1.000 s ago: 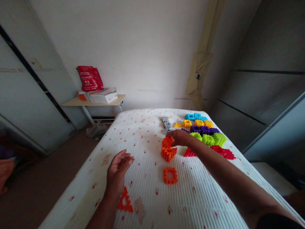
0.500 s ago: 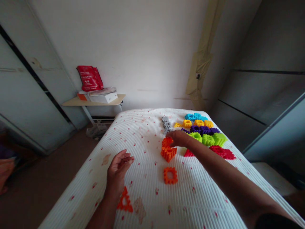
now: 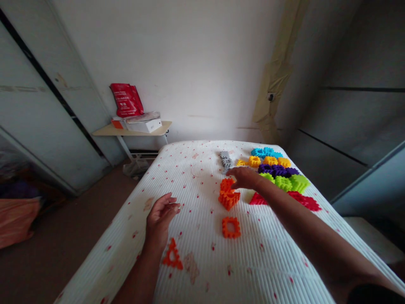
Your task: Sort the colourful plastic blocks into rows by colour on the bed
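My right hand (image 3: pixel 246 178) is stretched out over the bedspread, its fingers curled at the far side of a stack of orange square interlocking blocks (image 3: pixel 226 185) and its thumb at the right side. Touching the near end of that stack is a stack of orange triangular blocks (image 3: pixel 229 200). Closer to me lies a single orange square block (image 3: pixel 231 228) with an opening in its middle. My left hand (image 3: pixel 160 217) hovers at the left, open with loosely bent fingers and nothing in it. Beside its wrist an orange triangular block (image 3: pixel 172 255) lies flat.
Grey blocks (image 3: pixel 225 160) lie beyond my right hand. Rows of blue (image 3: pixel 266 152), yellow (image 3: pixel 270 161), purple (image 3: pixel 277 170), green (image 3: pixel 284 183) and red blocks (image 3: pixel 304 201) are at the right. A side table (image 3: pixel 104 129) with a red bag (image 3: pixel 126 100) stands back left.
The whole view has shifted slightly, so things appear a little further right and higher. Both hands keep nearly the same places relative to the blocks, my right at the orange stack.
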Motion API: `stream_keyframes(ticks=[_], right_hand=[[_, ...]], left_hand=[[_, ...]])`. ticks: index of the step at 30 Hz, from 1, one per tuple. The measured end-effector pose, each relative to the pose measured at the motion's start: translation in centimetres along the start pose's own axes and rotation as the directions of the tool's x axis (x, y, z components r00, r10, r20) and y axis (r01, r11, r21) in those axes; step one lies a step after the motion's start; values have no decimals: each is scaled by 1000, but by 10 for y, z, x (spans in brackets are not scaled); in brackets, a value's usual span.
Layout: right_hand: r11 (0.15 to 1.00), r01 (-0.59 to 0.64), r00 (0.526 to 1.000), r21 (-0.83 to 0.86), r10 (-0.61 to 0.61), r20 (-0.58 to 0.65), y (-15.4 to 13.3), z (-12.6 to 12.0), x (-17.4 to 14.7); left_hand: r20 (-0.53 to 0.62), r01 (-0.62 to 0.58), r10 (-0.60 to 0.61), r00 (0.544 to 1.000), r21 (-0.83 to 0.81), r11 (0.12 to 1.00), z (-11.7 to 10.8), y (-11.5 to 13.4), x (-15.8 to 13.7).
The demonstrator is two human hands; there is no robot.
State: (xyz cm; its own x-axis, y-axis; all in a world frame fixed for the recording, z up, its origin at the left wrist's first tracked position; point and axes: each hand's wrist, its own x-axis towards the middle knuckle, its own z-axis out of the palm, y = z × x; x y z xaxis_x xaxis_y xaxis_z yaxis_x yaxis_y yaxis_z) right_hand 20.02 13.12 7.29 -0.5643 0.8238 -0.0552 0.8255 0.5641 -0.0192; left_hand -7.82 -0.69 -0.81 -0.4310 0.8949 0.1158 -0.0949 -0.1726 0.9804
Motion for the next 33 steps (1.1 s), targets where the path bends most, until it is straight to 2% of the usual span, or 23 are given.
stream_keyframes(ticks=[3,5,8,10,13,18,20,23,26,29,31,33], right_hand=[[999,12,991,38,-7,-130,6,-16,-9],[997,33,968,75,-14,-250,9,-28,-18],[986,61,926,153,1,-378,8,-40,-39],[973,111,908,201,-18,-418,4,-44,-55],[945,184,905,270,-55,-423,-8,-42,-78],[920,249,904,304,-107,-414,-33,-22,-109],[906,301,898,296,-165,-408,-43,-7,-120],[882,380,883,277,-257,-394,-58,18,-132],[869,421,872,260,-309,-379,-68,36,-137],[861,411,862,301,-259,-436,-71,43,-136],[845,394,851,363,-186,-491,-71,42,-132],[833,363,837,417,-95,-538,-71,41,-126]], left_hand=[[67,-10,-6,998,231,973,-21,12,-6],[149,-18,-46,988,403,915,-39,21,-13],[313,-81,-129,941,579,811,-59,30,-29],[388,-131,-156,908,618,776,-67,32,-39],[444,-195,-158,882,649,735,-71,28,-48],[589,-401,-148,794,692,601,-68,12,-42],[613,-435,-124,780,674,597,-66,7,-37],[620,-439,-71,781,627,643,-62,6,-34],[525,-344,-34,850,604,719,-51,10,-34],[361,-142,-76,929,541,829,-28,18,-34],[297,32,-159,941,391,920,-6,22,-33],[274,207,-248,929,169,964,19,25,-33]])
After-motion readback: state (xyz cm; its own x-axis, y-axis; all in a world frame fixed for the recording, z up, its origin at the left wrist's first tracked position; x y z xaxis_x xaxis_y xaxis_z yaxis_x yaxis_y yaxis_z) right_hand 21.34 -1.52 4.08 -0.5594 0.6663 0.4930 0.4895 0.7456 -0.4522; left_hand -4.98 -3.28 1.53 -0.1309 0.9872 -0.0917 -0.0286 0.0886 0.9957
